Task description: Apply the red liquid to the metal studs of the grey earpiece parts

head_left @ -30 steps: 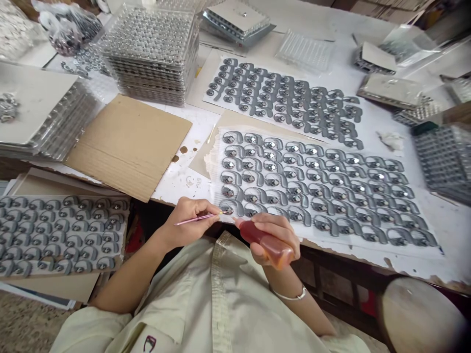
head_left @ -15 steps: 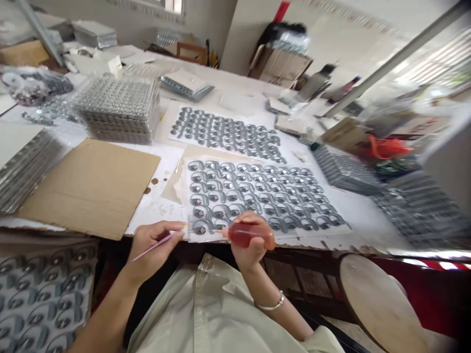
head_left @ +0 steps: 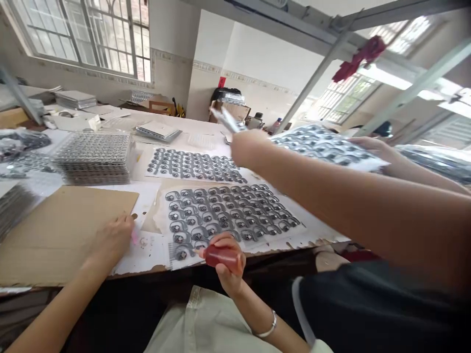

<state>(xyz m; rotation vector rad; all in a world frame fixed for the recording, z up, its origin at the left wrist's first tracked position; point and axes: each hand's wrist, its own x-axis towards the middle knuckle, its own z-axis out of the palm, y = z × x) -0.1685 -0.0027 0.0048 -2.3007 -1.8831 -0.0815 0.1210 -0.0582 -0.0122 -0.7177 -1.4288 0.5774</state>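
Note:
My right hand [head_left: 228, 262] is shut on a red squeeze bottle [head_left: 222, 258], its nozzle pointing left over the near corner of a white sheet of grey, shiny-centred moulded pieces [head_left: 228, 211]. My left hand [head_left: 112, 240] rests further left above the white board, with a pink brush handle [head_left: 134, 238] showing at its fingers. A second sheet of such pieces [head_left: 195, 165] lies beyond. A co-worker's bare arm [head_left: 368, 206] reaches across from the right, above my hands, and that person's hands lift a third sheet [head_left: 327, 147].
A brown cardboard sheet [head_left: 62, 235] lies left of my left hand. Stacked transparent trays of pieces [head_left: 93, 159] stand at the back left. A co-worker's black sleeve [head_left: 353, 304] fills the lower right. The table's near edge [head_left: 257, 257] runs under my right hand.
The view has swung up and left. A co-worker's arms and a lifted sheet have entered from the right. My left hand has moved left, away from the sheet.

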